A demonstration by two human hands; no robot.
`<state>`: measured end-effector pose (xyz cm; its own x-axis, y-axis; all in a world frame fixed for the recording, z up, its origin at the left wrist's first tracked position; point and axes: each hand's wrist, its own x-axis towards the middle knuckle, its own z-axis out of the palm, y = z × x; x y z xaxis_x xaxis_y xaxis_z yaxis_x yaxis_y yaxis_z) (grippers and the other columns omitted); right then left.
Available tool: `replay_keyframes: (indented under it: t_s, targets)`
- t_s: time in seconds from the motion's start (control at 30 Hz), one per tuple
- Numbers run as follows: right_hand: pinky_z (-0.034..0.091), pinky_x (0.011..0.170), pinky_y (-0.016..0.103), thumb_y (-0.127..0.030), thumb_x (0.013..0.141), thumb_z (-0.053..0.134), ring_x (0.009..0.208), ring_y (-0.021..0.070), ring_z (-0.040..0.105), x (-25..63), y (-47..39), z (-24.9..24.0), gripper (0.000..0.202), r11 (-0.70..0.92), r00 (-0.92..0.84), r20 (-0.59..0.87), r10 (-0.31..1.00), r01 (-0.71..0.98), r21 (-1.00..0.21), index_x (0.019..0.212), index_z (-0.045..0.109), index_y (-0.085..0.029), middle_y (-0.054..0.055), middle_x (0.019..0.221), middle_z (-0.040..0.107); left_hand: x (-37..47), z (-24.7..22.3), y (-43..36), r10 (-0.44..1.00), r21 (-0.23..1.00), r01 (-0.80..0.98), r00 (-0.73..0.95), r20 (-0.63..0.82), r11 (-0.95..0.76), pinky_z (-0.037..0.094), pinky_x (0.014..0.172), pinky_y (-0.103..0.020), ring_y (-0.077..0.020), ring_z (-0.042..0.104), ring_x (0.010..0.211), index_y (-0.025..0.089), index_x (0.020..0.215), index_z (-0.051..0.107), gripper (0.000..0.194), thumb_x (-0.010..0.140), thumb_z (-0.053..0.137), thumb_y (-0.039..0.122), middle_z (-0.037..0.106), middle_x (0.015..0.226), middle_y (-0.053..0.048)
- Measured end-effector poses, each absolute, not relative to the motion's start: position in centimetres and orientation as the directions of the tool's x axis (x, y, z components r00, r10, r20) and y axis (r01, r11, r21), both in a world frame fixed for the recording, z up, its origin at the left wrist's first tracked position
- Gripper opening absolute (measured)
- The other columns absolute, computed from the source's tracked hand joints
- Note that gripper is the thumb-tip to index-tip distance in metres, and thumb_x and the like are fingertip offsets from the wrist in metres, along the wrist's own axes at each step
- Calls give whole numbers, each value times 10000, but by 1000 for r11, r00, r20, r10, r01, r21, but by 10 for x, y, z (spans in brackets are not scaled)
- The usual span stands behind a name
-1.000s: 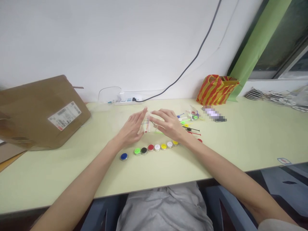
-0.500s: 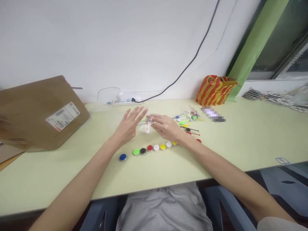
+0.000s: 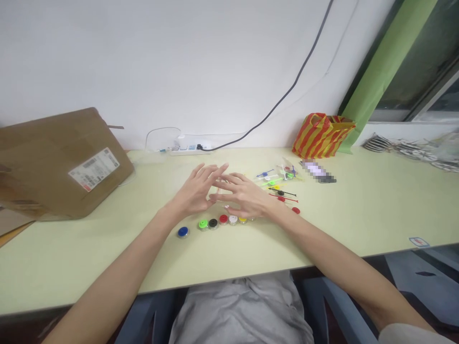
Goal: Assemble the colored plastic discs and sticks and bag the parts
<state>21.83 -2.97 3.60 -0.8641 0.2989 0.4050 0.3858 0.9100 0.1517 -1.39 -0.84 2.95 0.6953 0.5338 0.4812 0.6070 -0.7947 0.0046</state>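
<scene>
My left hand (image 3: 196, 190) is raised over the table with its fingers stretched and apart, its tips meeting the fingers of my right hand (image 3: 247, 195). Bits of a small clear plastic bag show between the hands, at the fingers of my right hand; its contents are mostly hidden. Below them runs a row of small round containers with coloured lids: blue (image 3: 183, 232), green (image 3: 203, 224), black (image 3: 213, 223), red (image 3: 223, 219), white (image 3: 233, 220) and yellow. To the right lie coloured stick-like pieces with round discs, such as a black one (image 3: 281, 193), and a red lid (image 3: 296, 210).
A cardboard box (image 3: 60, 167) stands at the left. Against the wall is a power strip (image 3: 190, 150) with a black cable. At the back right are a red-and-yellow striped bag (image 3: 321, 136), a phone (image 3: 315, 169) and a clear bag of coloured pieces (image 3: 289, 172).
My left hand has moved right, up to my right hand and the clear bag. My right hand has shifted slightly, its fingers more spread, and now covers part of the container row.
</scene>
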Motion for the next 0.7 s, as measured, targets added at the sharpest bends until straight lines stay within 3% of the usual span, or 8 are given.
replay_keyframes:
  t_s: [0.17,0.33,0.53,0.7]
  targets:
    - [181,1218,568,-396,938,598,1488,337,262,219,-31,37,379,906,-870,392,300,388,167,1275,680,-243,84,1578,422,-15,33,-12,494,-88,596,731,470,-798,152,1249,-541,-285,327,1481,256,1590,212,795,881,572,241,414,1550,-122]
    - [166,1234,549,-416,952,569,1508,325,227,220,-31,37,329,918,-870,407,278,365,154,1188,739,-260,40,1583,424,-18,36,-10,459,-94,572,736,497,-815,168,1238,-554,-294,354,1467,292,1593,185,797,905,589,299,436,1539,-107]
    - [213,1216,533,-372,932,589,1526,295,223,220,-28,30,300,931,-848,467,251,343,122,1160,753,-267,50,1584,428,-19,36,-8,454,-63,569,714,533,-820,342,1140,-507,-258,570,1187,304,1604,126,861,895,615,304,612,1280,-85]
    - [314,1149,513,-310,944,565,1449,281,371,226,-28,38,297,918,-786,552,277,387,90,1191,718,-250,74,1545,482,-26,34,-2,539,-52,655,662,521,-754,402,1054,-472,-277,563,1136,288,1605,117,884,878,618,343,602,1189,-88]
